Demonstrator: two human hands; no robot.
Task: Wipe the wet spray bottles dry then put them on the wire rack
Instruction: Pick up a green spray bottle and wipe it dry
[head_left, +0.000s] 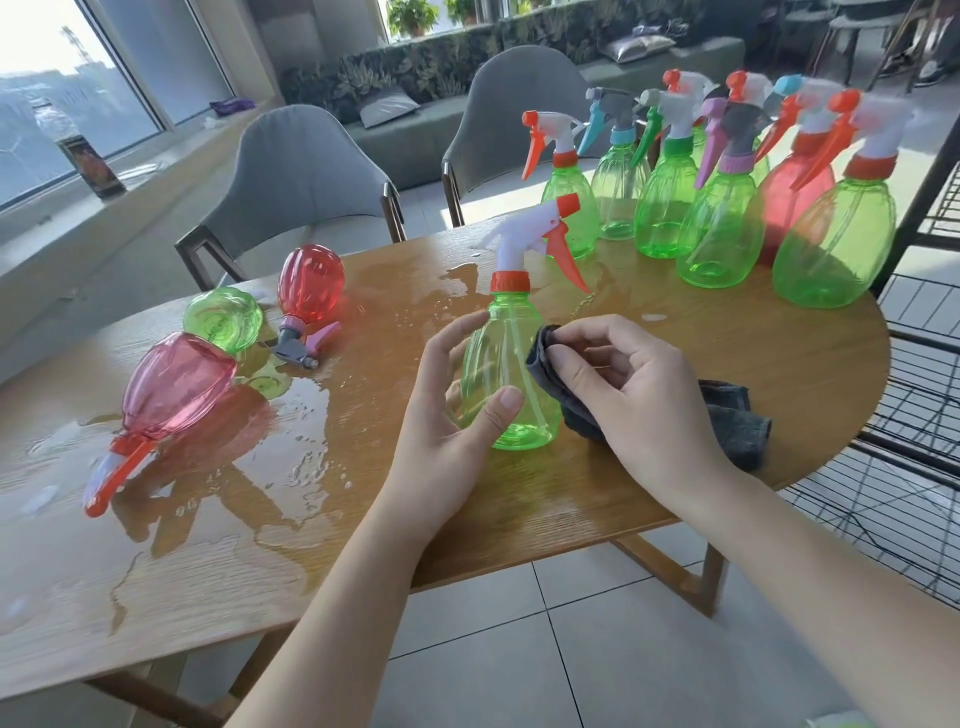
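A green spray bottle (511, 343) with a white head and orange trigger stands upright on the wooden table (727, 364). My left hand (447, 405) curls around its left side, thumb against its lower front. My right hand (634, 384) presses a grey cloth (737, 421) against the bottle's right side. Three bottles lie on their sides in the wet patch at the left: a pink one (171, 389), a green one (223, 317) and a red one (310, 286). Several upright bottles (722, 228) stand grouped at the far right of the table.
A black wire rack (924, 467) stands just past the table's right edge. Water pools (291, 426) over the table's left and middle. Two grey chairs (306, 171) stand behind the table. A window ledge runs along the left.
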